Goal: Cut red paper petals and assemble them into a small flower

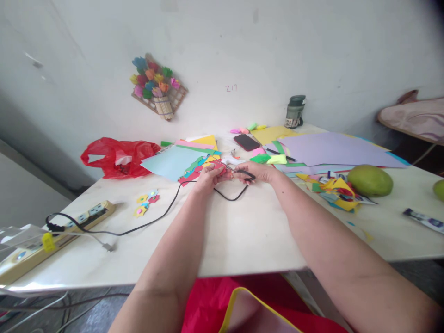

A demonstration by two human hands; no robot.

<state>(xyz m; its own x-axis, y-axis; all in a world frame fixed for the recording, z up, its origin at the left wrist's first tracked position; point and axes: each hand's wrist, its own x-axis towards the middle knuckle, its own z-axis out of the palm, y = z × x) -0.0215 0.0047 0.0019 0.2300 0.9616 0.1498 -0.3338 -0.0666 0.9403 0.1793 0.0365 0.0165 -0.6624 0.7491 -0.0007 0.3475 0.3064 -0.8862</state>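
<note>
A small piece of red paper [218, 165] is pinched in the fingers of my left hand [208, 179]. My right hand [261, 172] is closed around scissors [247, 175] with black handles, their blades pointing left at the red paper. Both hands are close together above the table, near its middle. Just behind them lies a white object [231, 160], partly hidden by my fingers. Wavy-edged paper strips [194, 170] in red, blue, green and yellow lie beyond my left hand. Several small paper flowers [147, 202] rest to the left.
A black cord [152, 224] runs from the power strip [100, 212] past my hands. Behind stand a red plastic bag [138, 155], a phone [246, 142] and a dark bottle [294, 112]. Purple paper [336, 148], paper scraps [338, 192] and a green fruit [370, 180] are on the right.
</note>
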